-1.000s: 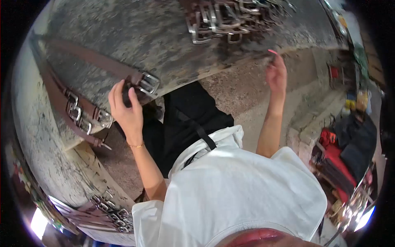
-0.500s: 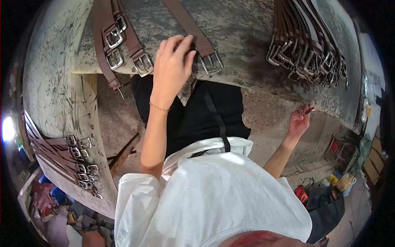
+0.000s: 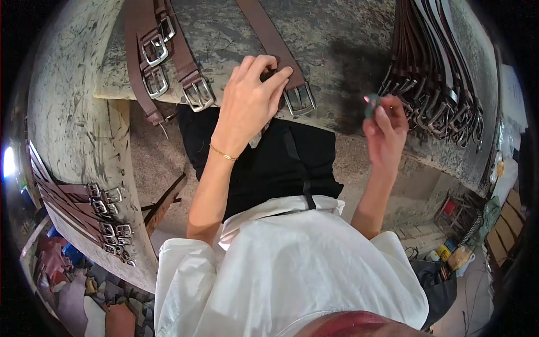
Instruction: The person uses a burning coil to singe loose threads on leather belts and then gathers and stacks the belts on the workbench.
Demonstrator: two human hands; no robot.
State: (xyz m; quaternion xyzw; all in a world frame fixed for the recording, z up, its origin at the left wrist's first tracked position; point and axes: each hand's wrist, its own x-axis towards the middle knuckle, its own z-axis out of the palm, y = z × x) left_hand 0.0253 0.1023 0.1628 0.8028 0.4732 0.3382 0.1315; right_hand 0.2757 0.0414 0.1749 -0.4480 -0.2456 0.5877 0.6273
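A brown belt with a silver buckle lies on the worn table. My left hand is at the belt's left edge near the buckle, its thumb and fingers closed on the strap. My right hand, raised near the table's front edge, pinches a small dark green object with a bright pink spot at its tip. More brown belts lie left of my left hand, one with a silver buckle by the table edge.
A thick bundle of buckled belts lies at the right of the table. Another stack of belts rests on the side table at left. Leather scraps are on the floor at lower left, and a dark bag sits at lower right.
The view has shifted since the first frame. My right hand has come up and inward with the small object, now beside the belt bundle. My left hand stays by the belt near its buckle.
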